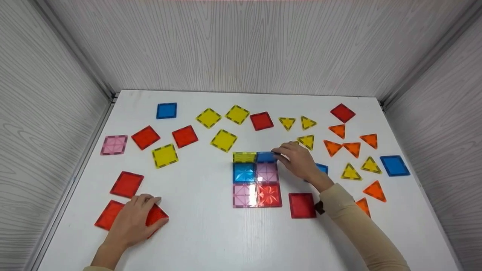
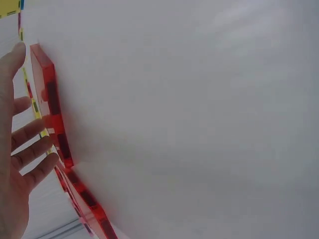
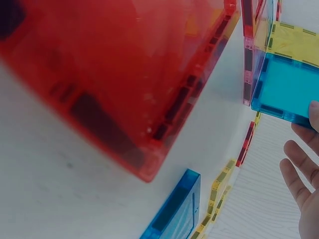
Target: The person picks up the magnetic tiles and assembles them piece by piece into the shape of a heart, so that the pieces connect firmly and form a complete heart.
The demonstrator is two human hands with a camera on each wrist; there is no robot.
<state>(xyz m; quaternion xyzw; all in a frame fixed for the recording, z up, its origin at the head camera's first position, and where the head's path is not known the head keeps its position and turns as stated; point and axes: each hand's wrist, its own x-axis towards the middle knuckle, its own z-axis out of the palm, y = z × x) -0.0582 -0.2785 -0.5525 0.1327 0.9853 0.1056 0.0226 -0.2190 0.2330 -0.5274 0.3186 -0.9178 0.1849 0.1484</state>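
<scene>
Hand, right [image 1: 299, 160], pinches a blue magnetic tile [image 1: 265, 157] that stands upright on the far side of a flat four-tile block [image 1: 268, 194] near the centre of the desk [image 1: 203, 241], beside an upright yellow tile [image 1: 244, 157]. Hand, left [image 1: 131, 222], fingers loosely spread, lies over a red tile [image 1: 156, 219] toward the desk's near left corner.

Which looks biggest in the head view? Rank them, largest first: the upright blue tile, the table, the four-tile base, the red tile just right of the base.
1. Table
2. Four-tile base
3. Red tile
4. Upright blue tile, partly hidden
</scene>
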